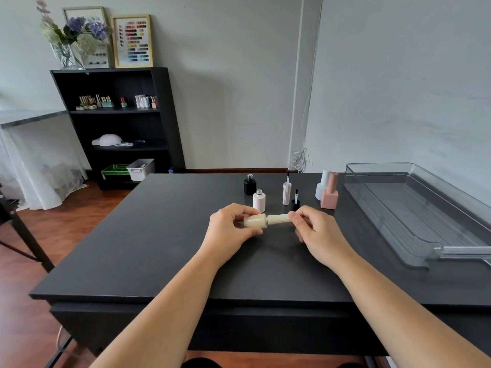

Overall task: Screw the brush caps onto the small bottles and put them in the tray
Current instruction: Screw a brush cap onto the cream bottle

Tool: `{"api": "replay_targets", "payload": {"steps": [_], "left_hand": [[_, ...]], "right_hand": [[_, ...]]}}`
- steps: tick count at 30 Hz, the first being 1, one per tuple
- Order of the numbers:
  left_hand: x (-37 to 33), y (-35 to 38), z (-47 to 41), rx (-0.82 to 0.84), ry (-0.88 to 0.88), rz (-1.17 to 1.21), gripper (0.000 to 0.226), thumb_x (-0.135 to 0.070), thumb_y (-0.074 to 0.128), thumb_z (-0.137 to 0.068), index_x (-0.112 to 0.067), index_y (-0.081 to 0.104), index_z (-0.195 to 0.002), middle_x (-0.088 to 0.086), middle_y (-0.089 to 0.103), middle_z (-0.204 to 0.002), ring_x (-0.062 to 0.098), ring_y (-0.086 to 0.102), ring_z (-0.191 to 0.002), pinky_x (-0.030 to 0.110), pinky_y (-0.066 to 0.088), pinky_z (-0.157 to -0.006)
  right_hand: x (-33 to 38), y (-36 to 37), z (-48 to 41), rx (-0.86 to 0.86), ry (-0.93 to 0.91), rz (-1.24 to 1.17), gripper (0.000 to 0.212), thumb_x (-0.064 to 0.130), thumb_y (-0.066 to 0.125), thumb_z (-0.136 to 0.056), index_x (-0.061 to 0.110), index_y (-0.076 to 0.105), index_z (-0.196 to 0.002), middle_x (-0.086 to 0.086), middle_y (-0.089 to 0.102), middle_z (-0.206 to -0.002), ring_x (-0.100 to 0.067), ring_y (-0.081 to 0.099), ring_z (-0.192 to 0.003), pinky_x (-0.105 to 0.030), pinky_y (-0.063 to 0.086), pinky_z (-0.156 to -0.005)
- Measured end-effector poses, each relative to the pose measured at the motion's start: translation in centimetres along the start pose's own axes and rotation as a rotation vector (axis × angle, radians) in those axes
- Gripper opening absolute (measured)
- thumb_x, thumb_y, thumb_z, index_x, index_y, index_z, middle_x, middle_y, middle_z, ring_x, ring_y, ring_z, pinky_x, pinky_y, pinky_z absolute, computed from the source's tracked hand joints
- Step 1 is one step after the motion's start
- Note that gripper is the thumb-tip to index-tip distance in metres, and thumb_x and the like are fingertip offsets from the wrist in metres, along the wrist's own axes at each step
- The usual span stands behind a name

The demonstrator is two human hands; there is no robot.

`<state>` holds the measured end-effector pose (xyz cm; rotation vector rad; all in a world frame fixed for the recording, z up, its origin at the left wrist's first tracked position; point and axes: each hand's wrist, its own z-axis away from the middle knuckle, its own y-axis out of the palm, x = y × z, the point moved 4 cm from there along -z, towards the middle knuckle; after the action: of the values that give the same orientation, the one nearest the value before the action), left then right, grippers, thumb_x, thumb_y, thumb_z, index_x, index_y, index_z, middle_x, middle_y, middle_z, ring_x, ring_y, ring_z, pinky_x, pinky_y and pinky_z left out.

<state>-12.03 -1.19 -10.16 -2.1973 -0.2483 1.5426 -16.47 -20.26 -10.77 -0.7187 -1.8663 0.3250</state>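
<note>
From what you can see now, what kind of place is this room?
Probably a nail salon or a nail-polish workroom. A framed chart of nail colour swatches stands on a black bookshelf that holds small polish bottles, and more such bottles, like the cream bottle, are on the black table.

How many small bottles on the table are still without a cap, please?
2: the black bottle at the back, and the white bottle just in front of it, beyond the left hand. None seems hidden.

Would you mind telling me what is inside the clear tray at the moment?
The clear tray shows only its ribbed floor; no bottles are inside. Its near right corner runs out of frame, so that part cannot be checked.
</note>
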Motion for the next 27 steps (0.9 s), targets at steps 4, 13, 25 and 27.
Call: {"api": "replay_targets", "payload": {"steps": [4, 13, 25, 27], "left_hand": [[-0.17, 0.16, 0.15, 0.005, -0.001, 0.000, 0.033, -0.009, 0.082, -0.066, -0.024, 0.072, -0.094, -0.004, 0.070, -0.097, 0.014, 0.064, -0.090, 0.026, 0.052, -0.087], [-0.14, 0.02, 0.10, 0.004, -0.011, 0.028, 0.034, -0.009, 0.083, -0.065, -0.028, 0.072, -0.092, -0.006, 0.069, -0.096, 0.013, 0.064, -0.089, 0.025, 0.052, -0.085], [-0.13, 0.00, 0.20, -0.006, -0.003, 0.022, 0.036, -0.009, 0.083, -0.064, -0.030, 0.071, -0.090, -0.006, 0.069, -0.096, 0.012, 0.064, -0.090, 0.023, 0.051, -0.084], [-0.12, -0.01, 0.27, -0.009, 0.000, 0.027, 0.036, -0.008, 0.083, -0.064, -0.031, 0.071, -0.089, -0.007, 0.069, -0.095, 0.011, 0.065, -0.088, 0.021, 0.051, -0.083]], "right_hand": [[-0.11, -0.15, 0.16, -0.016, 0.028, -0.050, 0.020, 0.042, 0.055, -0.088, 0.027, 0.060, -0.076, -0.007, 0.058, -0.060, -0.012, 0.046, -0.052, -0.024, 0.040, -0.057], [0.16, -0.34, 0.15, -0.036, 0.006, 0.018, 0.031, 0.039, 0.051, -0.092, 0.028, 0.058, -0.063, -0.003, 0.054, -0.054, -0.008, 0.041, -0.048, -0.021, 0.035, -0.052], [-0.02, -0.31, 0.25, -0.014, 0.057, 0.032, 0.035, 0.042, 0.049, -0.092, 0.024, 0.062, -0.065, 0.000, 0.063, -0.056, -0.002, 0.047, -0.047, -0.013, 0.038, -0.049], [-0.02, -0.28, 0.30, -0.022, 0.062, -0.023, 0.029, 0.041, 0.052, -0.091, 0.026, 0.063, -0.069, 0.000, 0.064, -0.063, -0.001, 0.048, -0.051, -0.011, 0.038, -0.052]]}}
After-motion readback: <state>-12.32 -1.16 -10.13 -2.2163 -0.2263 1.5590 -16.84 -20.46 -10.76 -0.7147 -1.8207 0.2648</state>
